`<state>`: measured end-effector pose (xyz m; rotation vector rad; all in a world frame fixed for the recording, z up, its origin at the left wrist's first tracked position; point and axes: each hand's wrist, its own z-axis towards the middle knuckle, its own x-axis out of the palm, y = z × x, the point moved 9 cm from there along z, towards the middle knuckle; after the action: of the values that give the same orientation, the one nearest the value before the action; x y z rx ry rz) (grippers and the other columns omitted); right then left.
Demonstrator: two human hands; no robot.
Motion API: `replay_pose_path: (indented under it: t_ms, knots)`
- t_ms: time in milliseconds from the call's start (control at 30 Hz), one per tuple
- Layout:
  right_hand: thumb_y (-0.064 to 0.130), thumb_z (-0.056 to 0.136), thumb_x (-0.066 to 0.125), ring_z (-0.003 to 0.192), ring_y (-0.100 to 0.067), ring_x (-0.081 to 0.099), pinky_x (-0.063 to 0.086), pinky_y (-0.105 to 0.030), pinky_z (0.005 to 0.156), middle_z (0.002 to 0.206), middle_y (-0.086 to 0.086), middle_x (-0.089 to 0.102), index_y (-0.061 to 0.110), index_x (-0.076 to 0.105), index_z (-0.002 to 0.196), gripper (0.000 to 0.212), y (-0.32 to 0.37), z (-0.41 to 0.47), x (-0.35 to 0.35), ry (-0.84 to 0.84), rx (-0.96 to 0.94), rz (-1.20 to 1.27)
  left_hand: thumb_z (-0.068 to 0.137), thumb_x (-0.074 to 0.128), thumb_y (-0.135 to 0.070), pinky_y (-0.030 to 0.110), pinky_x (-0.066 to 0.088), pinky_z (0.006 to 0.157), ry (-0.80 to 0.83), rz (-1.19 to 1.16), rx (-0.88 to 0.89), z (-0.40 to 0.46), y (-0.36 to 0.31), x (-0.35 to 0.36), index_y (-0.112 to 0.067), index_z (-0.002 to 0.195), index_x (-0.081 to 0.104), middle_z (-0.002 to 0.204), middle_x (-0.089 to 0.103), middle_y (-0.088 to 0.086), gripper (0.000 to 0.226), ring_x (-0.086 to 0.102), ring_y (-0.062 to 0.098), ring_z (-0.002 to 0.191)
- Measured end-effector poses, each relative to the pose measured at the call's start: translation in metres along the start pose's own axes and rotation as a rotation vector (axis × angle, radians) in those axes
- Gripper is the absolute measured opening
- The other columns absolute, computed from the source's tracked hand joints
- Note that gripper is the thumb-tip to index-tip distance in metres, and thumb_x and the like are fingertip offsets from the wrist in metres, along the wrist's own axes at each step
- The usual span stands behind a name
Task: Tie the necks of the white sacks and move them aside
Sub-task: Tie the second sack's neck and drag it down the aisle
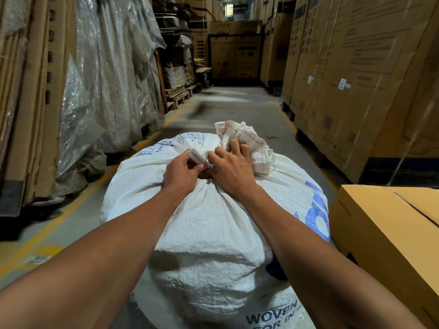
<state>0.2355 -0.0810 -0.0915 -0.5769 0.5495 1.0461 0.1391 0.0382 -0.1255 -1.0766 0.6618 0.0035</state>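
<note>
**Both hands at the gathered neck of a full white sack**

Nearest the camera, two bare forearms reach forward over a stuffed white sack (209, 233) of woven plastic, which fills the middle of the aisle floor (249, 110). Blue print runs down its right flank, and the word "WOVEN" reads at the lower edge.

Further up, the sack's cloth is drawn into tight pleats that meet at the neck (206, 180), between the two hands. The left hand (181, 173) sits just left of the neck with its fingers (190, 160) curled, pinching a pale flat strip (199, 157) that slants across toward the other hand. The right hand (231, 172) lies on the neck's right side; its fingers (234, 146) are spread and dug into the crumpled loose mouth of the sack (244, 141), which stands up in a rumpled bunch beyond the knuckles. Whether the strip passes round the neck cannot be told, since the hands cover that spot.

At right, just beside the sack, is the corner of a tan cardboard box (384, 229). Beyond it, tall cartons (351, 74) on pallets line the right of the aisle. On the left stand flattened cardboard and hanging clear plastic sheeting (99, 74), with a yellow line (71, 207) painted on the floor below. More cartons close off the far end.
</note>
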Motion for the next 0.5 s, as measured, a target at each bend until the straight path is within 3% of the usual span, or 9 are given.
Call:
replay_pose_path:
  t_ms: [100,167,233,267,333,367,433,500]
  knots:
    - [0.054,0.087,0.062,0.112,-0.034,0.05,0.033,-0.046,0.088,0.099,0.009,0.071,0.028,0.071,0.103,0.032,-0.004,0.003,-0.002,0.091,0.059,0.078,0.091,0.083,-0.031,0.041,0.06,0.091,-0.03,-0.005,0.046,-0.003,-0.003,-0.002,-0.024,0.108,0.076,0.098,0.081,-0.003,0.02,0.074,0.021,0.095]
    - [0.056,0.086,0.059,0.117,-0.032,0.048,0.033,-0.046,0.092,0.109,0.008,0.074,0.034,0.074,0.111,0.037,-0.009,0.01,-0.002,0.255,0.104,0.152,0.091,0.084,-0.033,0.04,0.059,0.089,-0.046,0.024,0.057,-0.005,-0.005,-0.005,-0.025,0.107,0.077,0.099,0.08,-0.002,0.019,0.073,0.022,0.096]
    - [0.044,0.088,0.06,0.123,-0.032,0.051,0.039,-0.044,0.096,0.116,0.002,0.075,0.038,0.077,0.116,0.033,-0.015,0.023,-0.005,0.413,0.153,0.214,0.09,0.085,-0.032,0.041,0.059,0.09,-0.045,0.028,0.057,-0.006,-0.007,-0.007,-0.028,0.104,0.077,0.1,0.08,-0.003,0.016,0.072,0.022,0.096]
    - [0.034,0.089,0.061,0.121,-0.032,0.057,0.046,-0.041,0.091,0.118,0.0,0.074,0.038,0.078,0.114,0.03,-0.017,0.032,-0.01,0.439,0.174,0.247,0.088,0.086,-0.031,0.042,0.06,0.09,-0.033,0.018,0.066,-0.006,-0.008,-0.008,-0.031,0.1,0.078,0.097,0.08,-0.006,0.015,0.073,0.021,0.095]
    - [0.014,0.088,0.059,0.1,-0.031,0.069,0.056,-0.036,0.073,0.117,-0.001,0.072,0.028,0.083,0.102,0.031,-0.018,0.05,-0.031,0.317,0.243,0.362,0.083,0.089,-0.034,0.039,0.061,0.086,0.013,-0.009,0.096,-0.009,-0.01,-0.008,-0.037,0.094,0.078,0.088,0.08,-0.016,0.016,0.075,0.015,0.09]
    - [0.006,0.085,0.058,0.092,-0.03,0.07,0.059,-0.038,0.071,0.111,-0.003,0.074,0.022,0.083,0.096,0.032,-0.017,0.058,-0.042,0.209,0.282,0.436,0.081,0.091,-0.035,0.034,0.061,0.083,0.036,-0.031,0.111,-0.011,-0.012,-0.008,-0.039,0.091,0.078,0.084,0.079,-0.019,0.017,0.075,0.01,0.087]
    - [-0.005,0.08,0.056,0.091,-0.029,0.071,0.06,-0.041,0.078,0.098,-0.008,0.079,0.011,0.082,0.095,0.034,-0.008,0.066,-0.058,0.036,0.292,0.567,0.08,0.093,-0.035,0.023,0.056,0.073,0.059,-0.063,0.145,-0.014,-0.017,-0.01,-0.034,0.087,0.077,0.078,0.077,-0.021,0.018,0.072,-0.001,0.077]
    - [-0.007,0.083,0.058,0.102,-0.031,0.07,0.058,-0.039,0.087,0.102,-0.01,0.079,0.007,0.079,0.107,0.035,0.004,0.067,-0.056,0.028,0.261,0.614,0.079,0.093,-0.035,0.014,0.05,0.065,0.067,-0.057,0.169,-0.017,-0.02,-0.011,-0.03,0.088,0.076,0.076,0.076,-0.02,0.02,0.069,-0.005,0.072]
